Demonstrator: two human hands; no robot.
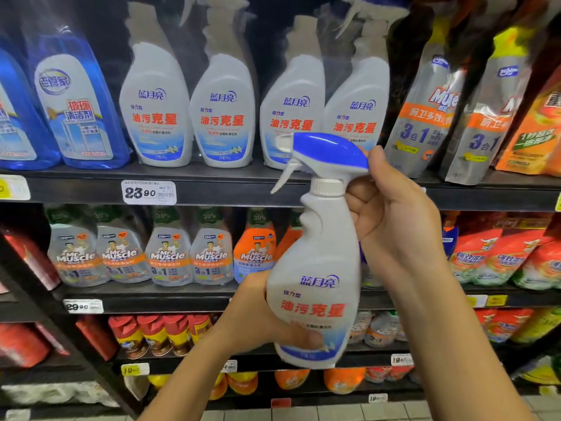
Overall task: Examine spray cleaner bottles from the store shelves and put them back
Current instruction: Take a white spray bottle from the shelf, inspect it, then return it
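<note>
The white spray bottle (pixel 315 268) is held upright in front of the shelves (pixel 212 189), clear of them, its trigger head (pixel 331 150) pointing to nine o'clock. The left hand (pixel 258 314) wraps the base from eight o'clock, thumb across the label, fingers hidden behind. The right hand (pixel 394 226) clasps the neck from three o'clock, thumb tip against the head's back, fingers out of sight. At eleven o'clock stand four matching bottles (pixel 224 110), tops blurred and cut off.

Both hands grip white spray bottle (pixel 315 268) (upright) before shelves (pixel 212 189)
</note>
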